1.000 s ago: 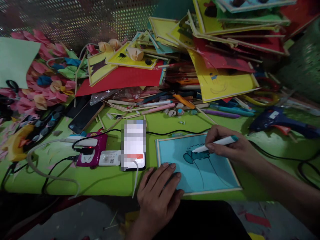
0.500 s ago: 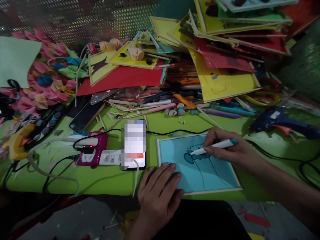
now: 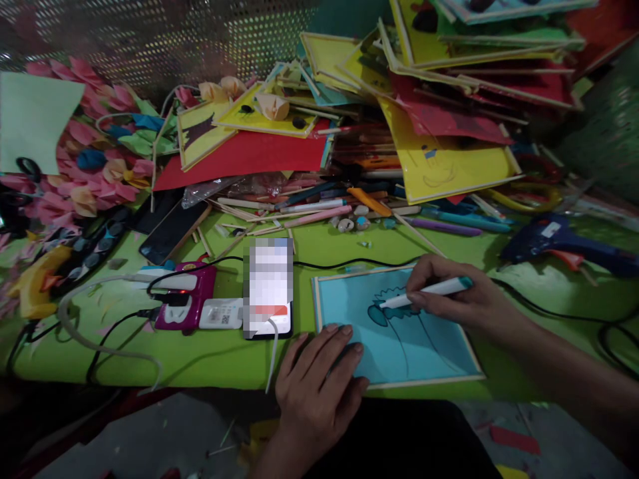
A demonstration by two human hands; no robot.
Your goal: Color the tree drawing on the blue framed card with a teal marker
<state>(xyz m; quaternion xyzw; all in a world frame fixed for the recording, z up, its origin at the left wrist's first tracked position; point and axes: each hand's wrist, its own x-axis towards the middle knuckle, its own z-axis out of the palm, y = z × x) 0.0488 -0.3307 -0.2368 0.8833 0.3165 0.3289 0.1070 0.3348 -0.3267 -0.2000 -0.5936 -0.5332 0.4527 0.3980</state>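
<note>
Now right hand (image 3: 452, 299) pinches pen (image 3: 432, 290) between closed fingers; tip has crept slightly left along the dark outline on blue card (image 3: 429, 349), lower centre of frame. Left hand (image 3: 319, 386) stays flat, fingers loose, pinning the card's left corner. Drawing goes on.

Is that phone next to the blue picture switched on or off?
On. The screen of the phone glows bright, though what it shows is blurred, and a white cable is plugged into its bottom edge.
</note>
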